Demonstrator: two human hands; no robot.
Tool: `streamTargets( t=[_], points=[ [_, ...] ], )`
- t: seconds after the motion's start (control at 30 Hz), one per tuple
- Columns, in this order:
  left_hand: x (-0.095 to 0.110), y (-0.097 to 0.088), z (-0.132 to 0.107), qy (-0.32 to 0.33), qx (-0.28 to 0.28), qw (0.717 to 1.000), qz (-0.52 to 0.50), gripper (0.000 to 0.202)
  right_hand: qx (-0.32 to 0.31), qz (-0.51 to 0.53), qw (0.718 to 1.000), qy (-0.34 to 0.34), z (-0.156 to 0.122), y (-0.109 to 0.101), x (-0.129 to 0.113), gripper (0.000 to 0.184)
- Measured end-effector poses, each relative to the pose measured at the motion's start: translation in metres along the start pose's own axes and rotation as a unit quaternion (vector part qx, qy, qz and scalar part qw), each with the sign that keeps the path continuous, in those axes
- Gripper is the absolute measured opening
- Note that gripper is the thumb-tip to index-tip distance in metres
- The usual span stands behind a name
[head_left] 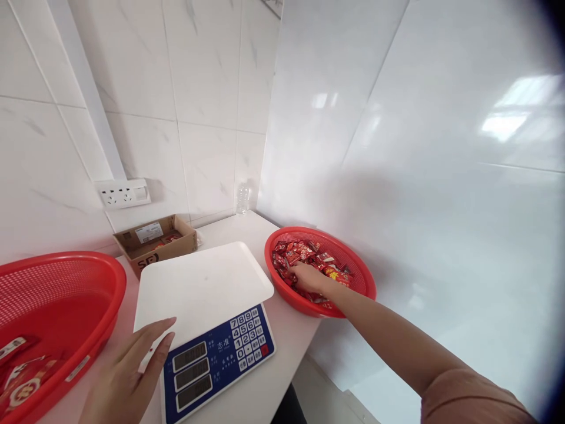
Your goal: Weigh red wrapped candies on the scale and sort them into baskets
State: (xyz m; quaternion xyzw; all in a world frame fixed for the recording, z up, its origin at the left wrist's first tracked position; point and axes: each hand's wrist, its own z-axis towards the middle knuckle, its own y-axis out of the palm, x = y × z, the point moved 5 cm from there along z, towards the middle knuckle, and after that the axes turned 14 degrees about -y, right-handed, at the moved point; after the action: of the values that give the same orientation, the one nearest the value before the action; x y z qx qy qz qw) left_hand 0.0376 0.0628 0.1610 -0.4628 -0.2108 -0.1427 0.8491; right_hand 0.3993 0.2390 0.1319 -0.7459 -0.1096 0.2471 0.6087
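My right hand point(309, 278) reaches into a small round red plastic basket point(366, 282), its fingers buried among many red-wrapped packets point(300, 253). I cannot tell whether those fingers grip any packet. My left hand point(128, 371) lies with its fingers apart, touching the front left edge of the white platform of an electronic weighing scale point(203, 288). The scale's blue panel point(249, 338) holds a keypad and three displays. Beside my left hand sits a larger red plastic basket point(57, 282), with a few red packets point(22, 380) at its near end.
An open cardboard box point(154, 242) holding red items stands behind the scale, against the wall. A white wall socket point(123, 193) and a clear plastic bottle point(242, 199) are near it. The white countertop point(286, 335) ends at a front edge, with white tiled walls behind.
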Motion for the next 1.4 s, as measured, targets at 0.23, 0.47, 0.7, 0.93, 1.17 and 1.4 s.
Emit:
streamTargets(
  t=[0.23,0.47,0.7,0.93,1.17,1.4],
  points=[
    [0.0,-0.004,0.005,0.041,0.008,0.999,0.024,0.028,0.158,0.075,0.984,0.027,-0.012,-0.053,0.014,0.023],
    [-0.007,-0.009,0.0,0.028,0.035,0.998,0.048,0.031,0.276,0.133,0.951,0.051,-0.015,-0.092,0.01,0.027],
    [-0.014,-0.019,-0.004,-0.013,0.04,0.999,0.024,0.032,0.301,0.163,0.936,0.078,-0.017,-0.101,0.006,0.016],
    [-0.003,-0.027,0.0,-0.014,0.023,1.0,-0.004,0.036,0.267,0.317,0.91,0.018,-0.011,-0.084,-0.036,0.027],
    [0.009,-0.026,-0.004,-0.009,-0.028,0.998,-0.057,0.028,0.116,0.426,0.89,-0.117,0.035,-0.042,-0.142,0.02],
    [0.003,-0.034,-0.003,-0.043,-0.026,0.998,-0.043,0.028,0.045,0.4,0.898,-0.176,0.07,-0.013,-0.197,0.02]
  ],
)
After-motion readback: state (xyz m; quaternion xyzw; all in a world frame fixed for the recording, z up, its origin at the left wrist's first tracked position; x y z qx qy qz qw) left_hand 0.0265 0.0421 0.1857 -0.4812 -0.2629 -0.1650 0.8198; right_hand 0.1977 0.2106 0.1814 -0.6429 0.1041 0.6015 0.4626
